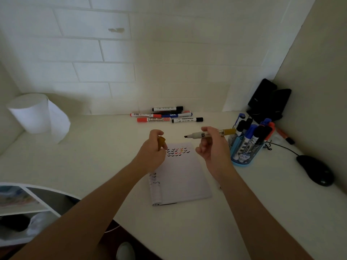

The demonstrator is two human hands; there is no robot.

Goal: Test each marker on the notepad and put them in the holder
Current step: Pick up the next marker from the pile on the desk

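Note:
My right hand (212, 145) grips an uncapped brown marker (199, 134), held level above the notepad with its chisel tip pointing left. My left hand (154, 149) holds the marker's brown cap (161, 141) over the notepad's upper left corner. The white notepad (182, 177) lies on the desk between my hands, with rows of small coloured check marks near its top. A blue holder (244, 156) stands just right of my right hand with several capped markers upright in it. Several more markers (165, 116) lie in a pile by the back wall.
A paper roll (37, 115) stands at the far left. A black mouse (317, 170) with its cable lies at the right, and black speakers (268, 100) sit in the back right corner. An orange marker (285, 136) lies behind the holder. The desk edge curves at the lower left.

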